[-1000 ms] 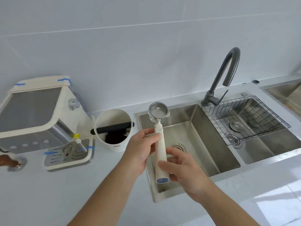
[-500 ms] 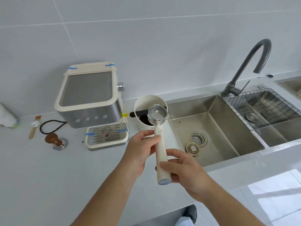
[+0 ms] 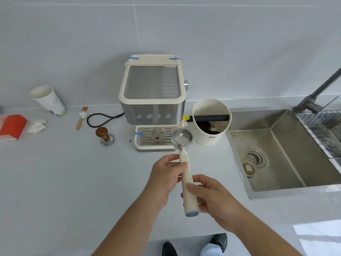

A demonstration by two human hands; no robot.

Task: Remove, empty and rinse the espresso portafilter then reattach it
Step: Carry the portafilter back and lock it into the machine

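Observation:
I hold the portafilter (image 3: 182, 138) with both hands above the counter, just in front of the espresso machine (image 3: 153, 100). Its steel basket is clean and faces up, level with the right corner of the drip tray (image 3: 147, 139). My left hand (image 3: 166, 176) grips the upper part of the cream handle. My right hand (image 3: 212, 196) holds the handle's lower end. The white knock box (image 3: 210, 109) with dark coffee grounds stands right of the machine. The sink (image 3: 276, 159) lies further right, with the grey faucet (image 3: 317, 97) at the frame's edge.
A wooden tamper (image 3: 104, 134) stands left of the drip tray. Further left are a black cable (image 3: 99, 119), a wristwatch (image 3: 82, 117), a paper cup (image 3: 48, 100) and a red packet (image 3: 11, 127) with tissue. A wire rack (image 3: 321, 130) sits over the right basin.
The view and both hands have swung left from over the sink to in front of the espresso machine, carrying the portafilter along. The grip is unchanged.

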